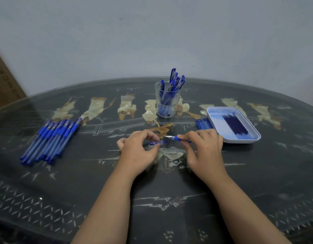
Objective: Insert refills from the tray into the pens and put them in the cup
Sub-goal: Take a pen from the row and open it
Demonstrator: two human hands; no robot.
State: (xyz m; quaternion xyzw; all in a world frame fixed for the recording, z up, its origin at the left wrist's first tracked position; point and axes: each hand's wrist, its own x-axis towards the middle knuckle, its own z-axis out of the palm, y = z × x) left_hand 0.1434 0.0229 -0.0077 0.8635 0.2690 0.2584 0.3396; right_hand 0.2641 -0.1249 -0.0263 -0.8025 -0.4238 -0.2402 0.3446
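Stretching across the view is a dark oval table [169, 191] with a glass top over pale inlaid figures, backed by a plain grey-blue wall [152, 41], with a cardboard box [4, 80] at the far left edge. A clear cup [167, 106] at the back centre holds several blue pens upright. A row of pens [50, 140] lies to the left. The tray [220, 131] sits to the right with dark refills [235, 125] in it and a small bundle of blue pieces [203, 122] just beside it. In front of the cup, the left hand [138, 154] has its fingers [152, 136] curled, pinching a short translucent blue piece [158, 142]. The right hand [205, 148] pinches a pen [177, 137] by its blue grip, with the tip pointing left, close to that piece but apart from it.
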